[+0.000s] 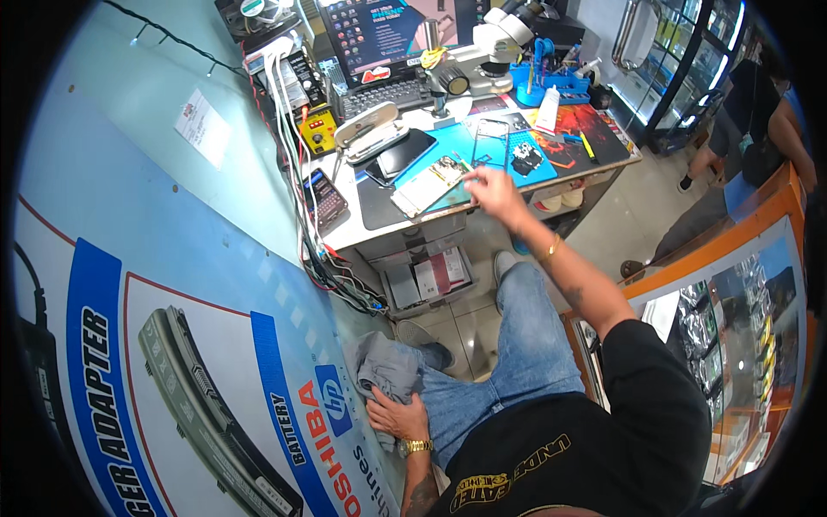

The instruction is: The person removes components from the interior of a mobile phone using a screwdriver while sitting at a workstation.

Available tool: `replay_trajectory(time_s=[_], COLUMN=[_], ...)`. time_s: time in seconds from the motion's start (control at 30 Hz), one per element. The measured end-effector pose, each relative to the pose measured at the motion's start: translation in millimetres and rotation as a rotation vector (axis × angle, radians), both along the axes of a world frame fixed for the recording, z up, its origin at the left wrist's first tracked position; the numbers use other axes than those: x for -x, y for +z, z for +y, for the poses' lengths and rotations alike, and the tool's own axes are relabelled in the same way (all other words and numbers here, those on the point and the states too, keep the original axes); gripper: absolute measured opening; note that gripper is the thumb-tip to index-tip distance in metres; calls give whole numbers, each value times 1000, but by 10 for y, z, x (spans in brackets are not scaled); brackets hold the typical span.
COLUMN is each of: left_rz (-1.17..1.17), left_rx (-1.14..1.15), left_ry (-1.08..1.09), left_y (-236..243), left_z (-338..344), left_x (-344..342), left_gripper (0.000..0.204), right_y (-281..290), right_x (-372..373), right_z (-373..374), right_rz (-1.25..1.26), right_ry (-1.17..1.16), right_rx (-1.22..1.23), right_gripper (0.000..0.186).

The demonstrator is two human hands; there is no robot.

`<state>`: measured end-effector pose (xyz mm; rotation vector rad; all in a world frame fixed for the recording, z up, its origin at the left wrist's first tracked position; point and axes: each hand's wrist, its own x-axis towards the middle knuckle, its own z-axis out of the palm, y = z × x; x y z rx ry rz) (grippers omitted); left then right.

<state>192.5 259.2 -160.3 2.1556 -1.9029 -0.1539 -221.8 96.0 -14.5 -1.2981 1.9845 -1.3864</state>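
Note:
My right hand (490,191) reaches over the blue mat (452,139), fingers pinched beside a disassembled phone (424,189) and a slim green tool (461,160); what it holds is too small to make out. A black phone (405,156), an empty phone frame (489,133) and dark small parts (525,158) lie nearby. My left hand (394,416) rests on a grey cloth (388,366) by my left thigh, its fingers apart.
The desk (619,153) holds a microscope (498,47), laptop (379,86), cabled instruments (315,129) and blue organiser (551,84). A poster-covered wall (129,258) borders my left, a display case (724,345) my right. People (741,146) are beyond it.

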Motion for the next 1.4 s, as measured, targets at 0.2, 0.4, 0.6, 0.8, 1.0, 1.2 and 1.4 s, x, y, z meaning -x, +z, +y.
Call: replay_trajectory(time_s=[0.2,0.4,0.6,0.8,1.0,1.2,1.4], left_rz=[-19,37,259,363,143,-369,-312], left_rx=[13,-23,42,170,76,-173,-150], left_ry=[20,-28,-148,-424,-594,-434,-275], left_y=[-100,130,409,1332,1011,-1136,-1934], left_z=[-35,-46,-197,-105,-799,-2059,-2432], left_x=[-12,-155,-445,74,1674,2288,2146], left_gripper=[98,78,50,50,49,23,29], right_y=[169,-179,-1169,-842,-1293,-3067,-4050], right_x=[-132,-422,-385,-1275,-1350,-1335,-1710], right_z=[-49,800,2122,2099,1456,200,-67], right_rz=[33,265,29,-139,-1217,-1913,-1717], right_ry=[118,193,-16,396,81,145,155], right_rx=[-9,108,-352,-272,12,-155,-413], right_gripper=[26,26,25,33,63,81,77])
